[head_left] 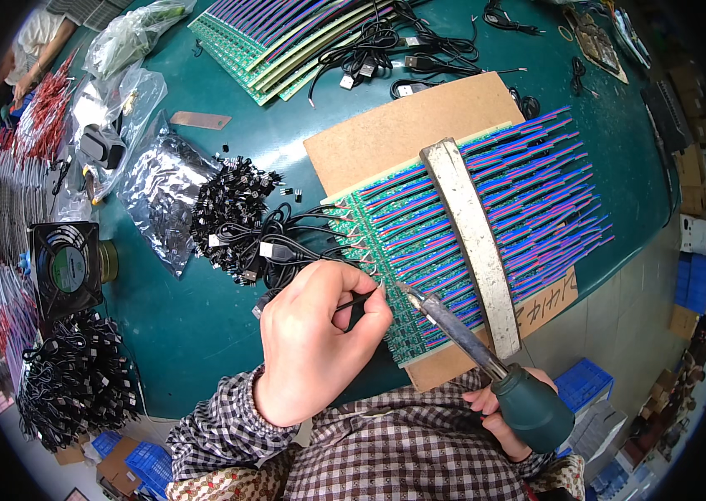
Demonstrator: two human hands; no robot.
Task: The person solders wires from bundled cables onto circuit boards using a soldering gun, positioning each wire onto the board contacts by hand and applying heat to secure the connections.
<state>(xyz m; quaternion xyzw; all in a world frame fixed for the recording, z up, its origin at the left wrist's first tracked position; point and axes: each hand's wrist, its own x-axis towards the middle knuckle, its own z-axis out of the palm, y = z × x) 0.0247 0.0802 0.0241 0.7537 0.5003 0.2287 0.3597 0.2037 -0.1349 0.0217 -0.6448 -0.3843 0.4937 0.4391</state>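
Note:
My left hand (319,334) pinches the stripped end of a black USB cable (354,311) at the left edge of a green circuit board panel (407,313). My right hand (495,417) is closed around the dark green handle of a soldering iron (461,338), partly hidden behind it. The iron's tip rests at or just above the board, close to my left fingertips; contact I cannot tell. Rows of blue, red and black wires (536,192) stretch right across the panel. A worn metal bar (474,242) lies over them. Cables sit along the panel's upper left edge.
Brown fiberboard (403,125) lies under the panel. Beyond it are stacked panels (286,50) and loose USB cables (378,50). Left are a pile of small black connectors (232,200), a silvery bag (165,184), a fan (65,267) and cable bundles (77,376). Another person's hand (23,88) shows far left.

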